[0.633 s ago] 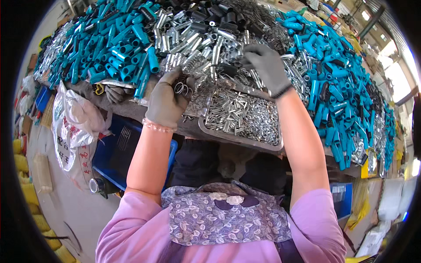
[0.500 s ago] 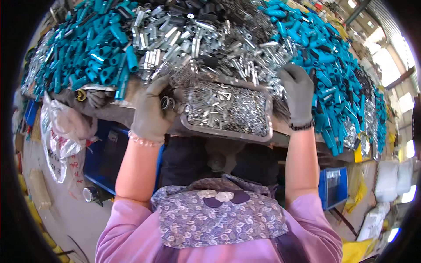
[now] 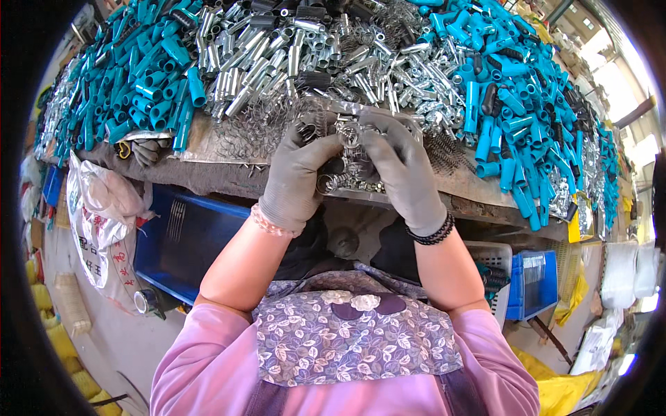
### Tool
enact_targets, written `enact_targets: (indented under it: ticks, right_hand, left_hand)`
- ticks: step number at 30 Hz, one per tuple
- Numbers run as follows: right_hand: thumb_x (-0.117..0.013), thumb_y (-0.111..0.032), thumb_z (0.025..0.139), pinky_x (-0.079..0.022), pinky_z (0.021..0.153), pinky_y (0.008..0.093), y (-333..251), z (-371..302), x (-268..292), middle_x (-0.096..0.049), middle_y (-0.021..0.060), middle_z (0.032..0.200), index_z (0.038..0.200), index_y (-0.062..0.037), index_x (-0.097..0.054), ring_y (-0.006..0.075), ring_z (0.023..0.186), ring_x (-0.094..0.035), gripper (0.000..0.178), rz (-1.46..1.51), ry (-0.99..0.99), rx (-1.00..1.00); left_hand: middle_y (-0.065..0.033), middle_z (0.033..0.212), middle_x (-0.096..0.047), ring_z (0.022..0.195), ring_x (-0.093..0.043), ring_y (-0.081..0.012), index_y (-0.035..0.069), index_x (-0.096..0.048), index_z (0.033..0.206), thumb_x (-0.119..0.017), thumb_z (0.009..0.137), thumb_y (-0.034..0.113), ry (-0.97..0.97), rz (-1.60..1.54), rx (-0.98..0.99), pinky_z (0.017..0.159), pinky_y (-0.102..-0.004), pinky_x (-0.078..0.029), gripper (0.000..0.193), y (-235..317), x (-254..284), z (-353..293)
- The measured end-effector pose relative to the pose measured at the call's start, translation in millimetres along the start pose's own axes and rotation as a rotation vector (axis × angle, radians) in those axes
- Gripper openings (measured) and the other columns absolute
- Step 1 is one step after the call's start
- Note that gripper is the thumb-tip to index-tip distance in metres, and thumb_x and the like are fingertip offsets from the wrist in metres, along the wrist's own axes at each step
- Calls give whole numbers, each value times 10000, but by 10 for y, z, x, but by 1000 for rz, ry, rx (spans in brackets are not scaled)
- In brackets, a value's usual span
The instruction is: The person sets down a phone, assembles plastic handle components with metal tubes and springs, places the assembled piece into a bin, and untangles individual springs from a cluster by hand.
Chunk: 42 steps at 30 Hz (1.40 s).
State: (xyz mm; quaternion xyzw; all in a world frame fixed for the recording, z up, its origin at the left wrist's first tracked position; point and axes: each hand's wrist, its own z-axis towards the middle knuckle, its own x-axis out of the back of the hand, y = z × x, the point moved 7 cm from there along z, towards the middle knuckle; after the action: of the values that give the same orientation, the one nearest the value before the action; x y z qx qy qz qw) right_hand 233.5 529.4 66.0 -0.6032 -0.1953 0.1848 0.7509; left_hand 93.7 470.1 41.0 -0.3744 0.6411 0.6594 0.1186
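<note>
My gloved left hand [image 3: 297, 166] is closed around several metal coil springs; one large spring [image 3: 336, 182] shows below its fingers. Close against it, over the grey tray [image 3: 361, 197], is my gloved right hand [image 3: 402, 166], its thumb and fingers bent together. Between the fingertips of both hands are shiny coils [image 3: 349, 133]; which fingers grip them is hard to make out. Small metal pieces [image 3: 371, 186] lie in the tray, mostly hidden by the hands. Behind the hands spreads a pile of silver metal tubes [image 3: 260, 59].
Teal plastic handles [image 3: 156, 90] are heaped at the left, with more teal handles [image 3: 510, 114] at the right. Loose thin springs [image 3: 257, 135] lie beside my left hand. Blue bins [image 3: 187, 239] and a white sack [image 3: 104, 222] are below the bench edge.
Both hands have moved inward and met over the tray. My right hand came left from the pile on the right; my left hand moved right with the springs.
</note>
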Motion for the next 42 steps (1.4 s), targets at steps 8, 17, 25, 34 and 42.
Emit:
enact_targets:
  ticks: [8, 17, 25, 34, 42]
  right_hand:
    - [-665, -8, 875, -477, 875, 260, -25, 250, 116, -665, 37, 1030, 1146, -8, -631, 105, 967, -607, 273, -267, 44, 260]
    - [-657, -55, 895, -504, 814, 229, 384, 760, 310, -669, 77, 1042, 1169, 31, -590, 135, 899, -642, 295, 210, 218, -68]
    - [-635, -275, 938, -495, 979, 360, -75, 964, -134, -660, 202, 1179, 1296, 38, -549, 282, 1080, -649, 484, -541, 21, 165]
    - [-631, -121, 954, -495, 813, 262, 26, 137, 13, -706, 77, 998, 1153, 8, -659, 143, 890, -636, 239, -285, 50, 108]
    - [-670, -59, 897, -498, 739, 296, 3, 17, 1207, -712, 95, 971, 1067, -12, -678, 176, 817, -649, 176, -580, 524, 164]
  left_hand:
    - [-53, 1046, -624, 768, -597, -92, 43, -529, 1328, -587, 934, 42, -143, 402, -91, 636, -223, -494, 398, 123, -22, 28]
    - [-50, 1013, -610, 859, -613, -90, -31, -614, 1177, -547, 980, 46, -19, 302, -69, 704, -200, -512, 221, 145, 239, 265]
    - [-62, 997, -645, 770, -620, -138, 2, -657, 1045, -582, 927, 53, 157, 184, -72, 660, -234, -530, 149, 265, 507, 227]
    - [-56, 966, -646, 759, -581, -115, 24, -555, 1229, -551, 905, 72, -215, 361, -206, 657, -248, -481, 328, 203, -4, 185]
    - [-30, 980, -668, 806, -609, -78, 19, -580, 1258, -571, 934, 75, -255, 419, 128, 654, -204, -480, 330, -83, -163, 222]
